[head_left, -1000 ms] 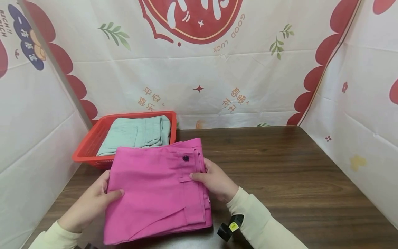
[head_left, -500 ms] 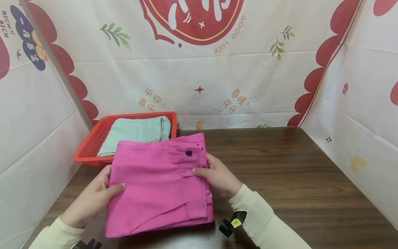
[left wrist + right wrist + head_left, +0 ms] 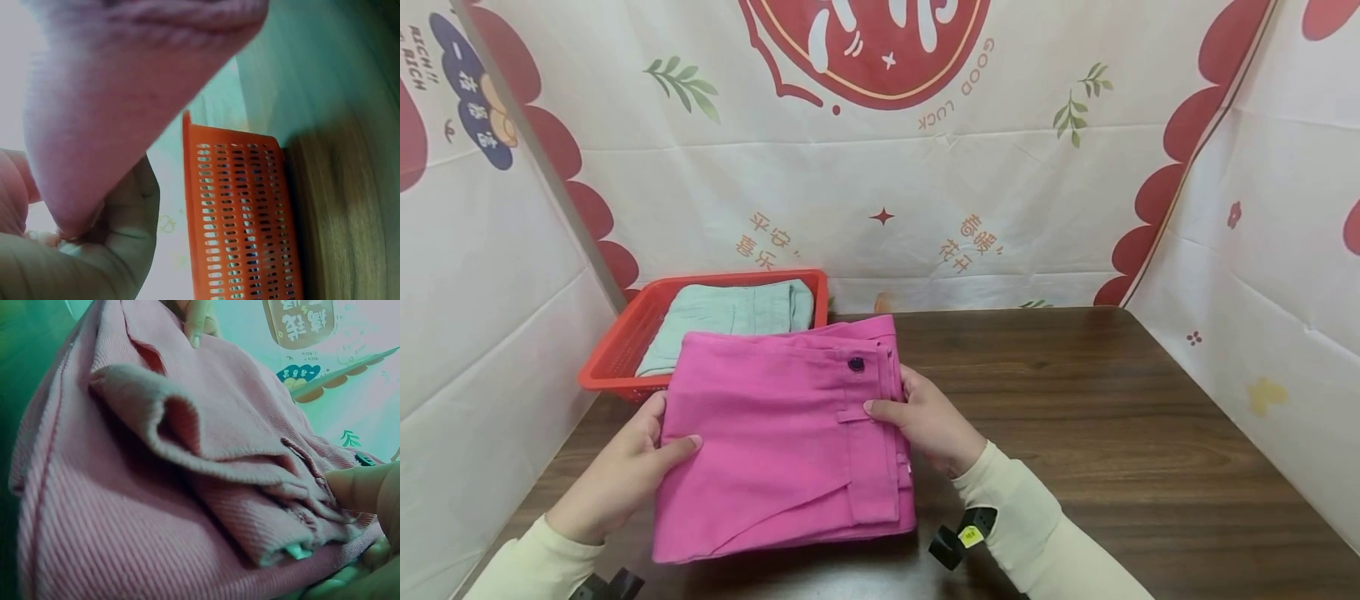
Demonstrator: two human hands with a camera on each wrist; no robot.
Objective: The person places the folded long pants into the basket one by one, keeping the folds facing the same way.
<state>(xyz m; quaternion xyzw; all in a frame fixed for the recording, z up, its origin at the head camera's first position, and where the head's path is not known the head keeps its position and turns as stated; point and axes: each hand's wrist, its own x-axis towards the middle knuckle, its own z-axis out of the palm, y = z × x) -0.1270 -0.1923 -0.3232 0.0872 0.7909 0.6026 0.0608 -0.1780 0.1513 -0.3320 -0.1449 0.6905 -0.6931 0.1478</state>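
A folded pair of bright pink trousers [image 3: 775,442] is held up above the table between both hands. At its left edge the left hand [image 3: 625,475] grips it, thumb on top and fingers underneath. The right hand [image 3: 932,421] pinches the waistband side, its thumb beside a belt loop, below a dark button. In the right wrist view the folded layers of the trousers [image 3: 156,487] show at the waistband end. Behind the trousers, a red plastic basket [image 3: 598,367] holds a folded light green garment [image 3: 722,312], partly hidden by the pink cloth.
The dark wooden table [image 3: 1060,417] stretches to the right and back. White printed cloth walls [image 3: 1000,167] enclose it at the back and both sides. In the left wrist view the slotted side of the basket [image 3: 240,212] stands close to the left hand.
Both hands have raised the pink trousers slightly and moved them away from the body, closer to the basket. The grip looks the same, and the basket stays put.
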